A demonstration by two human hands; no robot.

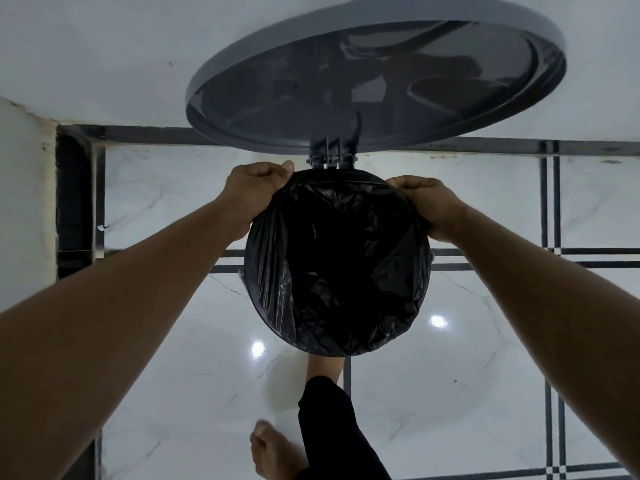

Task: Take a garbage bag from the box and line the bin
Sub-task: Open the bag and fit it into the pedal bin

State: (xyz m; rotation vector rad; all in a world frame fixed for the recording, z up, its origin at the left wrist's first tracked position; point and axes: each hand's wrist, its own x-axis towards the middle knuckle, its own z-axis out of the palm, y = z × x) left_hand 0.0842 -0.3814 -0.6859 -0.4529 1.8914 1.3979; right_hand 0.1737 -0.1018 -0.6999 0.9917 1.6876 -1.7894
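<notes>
A black garbage bag (337, 265) fills the round bin below me, its edge folded over the rim and hiding most of the bin. The bin's grey lid (374, 81) stands raised on its hinge (330, 161) at the far side. My left hand (256, 192) grips the bag's edge at the far left of the rim. My right hand (427, 206) grips the edge at the far right. The box of bags is not in view.
The bin stands on a glossy white tiled floor (450, 393) with dark grout lines. A white wall (104, 57) runs behind the lid. One bare foot (323, 367) reaches under the bin's near edge; the other (273, 452) stands on the floor.
</notes>
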